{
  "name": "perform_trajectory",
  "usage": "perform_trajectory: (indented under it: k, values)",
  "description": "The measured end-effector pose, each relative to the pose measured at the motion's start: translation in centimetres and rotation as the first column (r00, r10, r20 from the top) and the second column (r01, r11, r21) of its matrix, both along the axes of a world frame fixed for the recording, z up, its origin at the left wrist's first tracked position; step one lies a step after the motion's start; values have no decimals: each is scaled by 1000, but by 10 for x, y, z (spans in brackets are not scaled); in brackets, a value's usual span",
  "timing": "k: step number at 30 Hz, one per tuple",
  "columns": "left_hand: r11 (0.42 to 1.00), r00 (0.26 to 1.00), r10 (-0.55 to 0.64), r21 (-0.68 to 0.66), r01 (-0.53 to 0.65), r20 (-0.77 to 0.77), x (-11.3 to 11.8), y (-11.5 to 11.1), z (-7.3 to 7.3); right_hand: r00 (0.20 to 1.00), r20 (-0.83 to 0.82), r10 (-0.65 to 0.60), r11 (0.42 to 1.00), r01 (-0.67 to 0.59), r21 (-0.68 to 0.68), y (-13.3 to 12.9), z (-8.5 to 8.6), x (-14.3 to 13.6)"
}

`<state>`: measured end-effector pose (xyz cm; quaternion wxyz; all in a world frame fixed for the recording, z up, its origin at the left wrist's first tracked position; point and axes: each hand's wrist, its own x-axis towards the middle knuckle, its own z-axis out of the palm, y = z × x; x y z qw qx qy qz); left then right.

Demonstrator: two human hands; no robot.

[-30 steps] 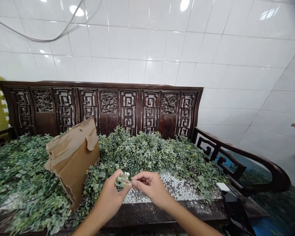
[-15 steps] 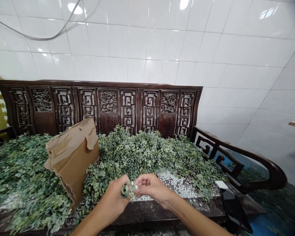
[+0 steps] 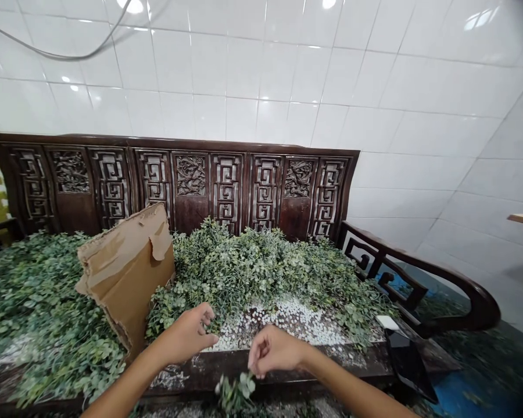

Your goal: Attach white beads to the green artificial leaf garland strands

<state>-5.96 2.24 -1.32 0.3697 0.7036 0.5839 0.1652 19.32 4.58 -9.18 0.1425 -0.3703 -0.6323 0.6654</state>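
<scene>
Your left hand [image 3: 192,334] is loosely curled and empty, your right [image 3: 276,351] bunches just above the small pale-green leafy sprig [image 3: 235,396], whether pinching it you cannot tell, and the upright torn brown cardboard [image 3: 131,281] seemingly divides the heaped green foliage [image 3: 253,267].
</scene>
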Motion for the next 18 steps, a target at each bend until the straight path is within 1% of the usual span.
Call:
perform_trajectory:
  k: [1, 2, 3, 4, 6, 8, 9, 11, 13, 15, 16, 18]
  values:
    - [1000, 999, 19, 20, -19, -35, -2, 2, 0, 997, 61, 50, 999, -50, -5, -1, -9, -2]
    - [999, 997, 32, 39, -29, -73, -3, 3, -1, 985, 145, 98, 995, -101, 19, -3, -17, -4]
    - [997, 993, 47, 61, -40, -113, -4, 4, -2, 960, 254, 116, 985, -144, 97, -3, -24, -8]
    - [996, 987, 59, 81, -47, -149, -5, 6, -4, 928, 361, 96, 964, -177, 198, -3, -28, -11]
    - [992, 976, 73, 111, -51, -203, -8, 9, -8, 862, 505, -35, 887, -206, 414, 0, -32, -18]
    - [991, 972, 74, 123, -47, -223, -10, 11, -13, 826, 530, -193, 800, -180, 572, 6, -29, -24]
    - [991, 972, 73, 125, -45, -224, -11, 12, -16, 815, 521, -253, 763, -163, 625, 10, -26, -26]
    - [991, 972, 66, 130, -38, -225, -12, 14, -20, 790, 509, -341, 677, -169, 716, 20, -20, -30]
    - [990, 973, 58, 135, -28, -223, -12, 15, -24, 777, 512, -367, 602, -221, 768, 30, -16, -34]
    - [990, 975, 46, 138, -16, -217, -12, 16, -26, 777, 528, -344, 544, -293, 786, 40, -15, -40]
    - [990, 976, 41, 137, -11, -216, -11, 16, -27, 773, 545, -325, 516, -338, 787, 44, -15, -44]
    - [991, 976, 32, 134, -3, -215, -10, 17, -29, 732, 608, -308, 425, -466, 776, 53, -17, -50]
